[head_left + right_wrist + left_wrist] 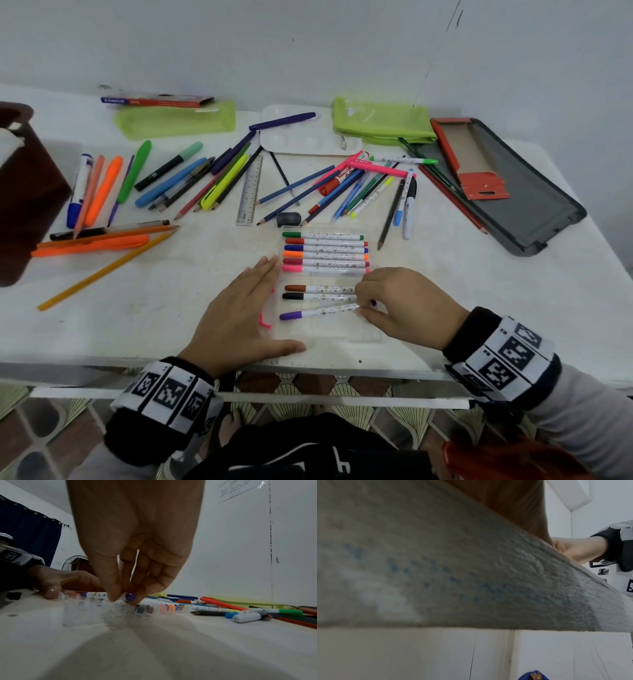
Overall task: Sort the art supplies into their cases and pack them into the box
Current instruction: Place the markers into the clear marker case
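A clear plastic marker case (371, 334) lies open near the table's front edge, holding several white markers with coloured caps (325, 253). My right hand (394, 305) pinches the back end of a purple marker (315, 312) that lies slightly slanted over the case's near rows; the right wrist view shows thumb and fingertips (113, 595) closed round its purple end (130, 596). My left hand (239, 315) lies flat with straight fingers against the case's left edge. A brown marker (318, 288) and a black marker (317, 296) lie just beyond the purple one.
Loose pens, pencils, highlighters and a ruler (250, 190) are scattered across the far half of the table. Two green pouches (382, 121) (174, 120), a white palette (308, 137) and a grey tray (534, 198) with a red card case stand at the back. A brown box (20, 192) is at left.
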